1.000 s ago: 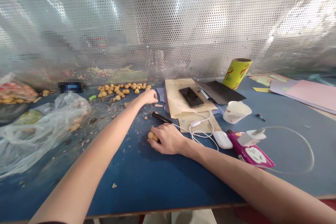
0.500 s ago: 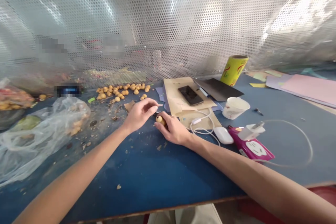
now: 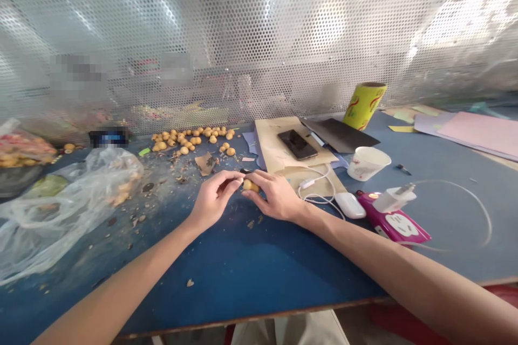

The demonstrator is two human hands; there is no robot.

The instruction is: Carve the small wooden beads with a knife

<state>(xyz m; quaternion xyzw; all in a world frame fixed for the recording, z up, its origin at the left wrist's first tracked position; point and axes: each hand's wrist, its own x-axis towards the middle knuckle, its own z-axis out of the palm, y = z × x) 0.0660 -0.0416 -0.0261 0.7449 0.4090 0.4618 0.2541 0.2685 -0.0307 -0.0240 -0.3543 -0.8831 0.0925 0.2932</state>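
My right hand (image 3: 275,194) is wrapped round a small tan gourd (image 3: 250,186), which lies sideways with one rounded end showing between thumb and fingers. My left hand (image 3: 216,197) is closed in a pinch right beside that end, its fingertips almost touching my right fingers. What the left fingertips hold, if anything, is hidden. A small dark thing (image 3: 244,171) shows just behind the fingertips; I cannot make out what it is. More tan gourds (image 3: 194,137) lie loose along the back of the blue table, beyond my left hand.
Left: a clear plastic bag (image 3: 76,194) and scattered debris. Behind the hands lie a brown paper scrap (image 3: 205,163) and a phone (image 3: 297,144) on an envelope (image 3: 269,135). Right: a paper cup (image 3: 368,163), white case (image 3: 350,205), pink power strip (image 3: 416,233), yellow tube (image 3: 364,107). Perforated metal panel (image 3: 251,38) behind.
My left hand has come down and closer to the gourd, its fingertips now against my right fingers. The right hand keeps its hold; the gourd's dark-spotted end no longer faces me. The view shifted slightly.
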